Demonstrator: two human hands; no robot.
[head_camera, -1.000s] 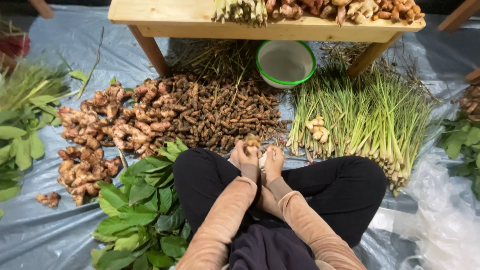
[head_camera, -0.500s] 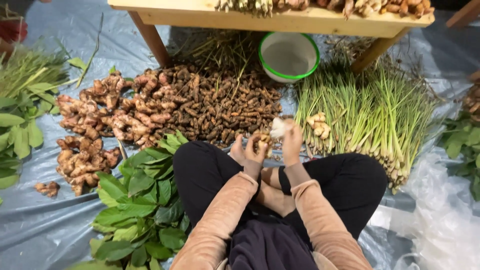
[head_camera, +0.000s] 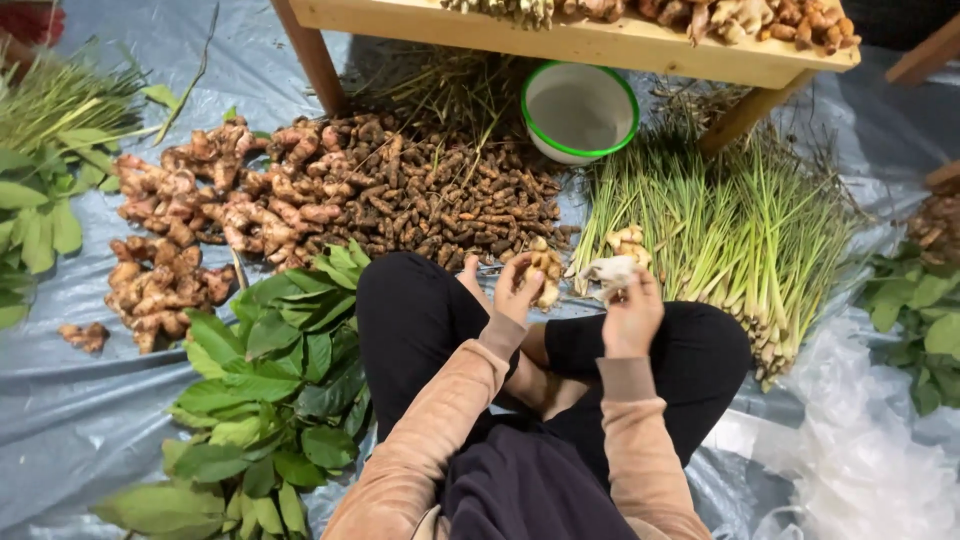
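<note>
Holding a yellowish root (head_camera: 545, 272) in my left hand (head_camera: 517, 292) and a pale root (head_camera: 607, 272) in my right hand (head_camera: 632, 318), above my knees; the root heap (head_camera: 430, 195) at eleven o'clock lies mostly unsorted, I judge.

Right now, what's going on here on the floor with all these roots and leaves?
A person sits cross-legged on a grey plastic sheet. The left hand holds a yellowish piece of root; the right hand holds a paler piece. Around them lie a pile of small brown roots, knobbly ginger-like rhizomes, lemongrass stalks, green leaves and a green-rimmed bowl.
</note>
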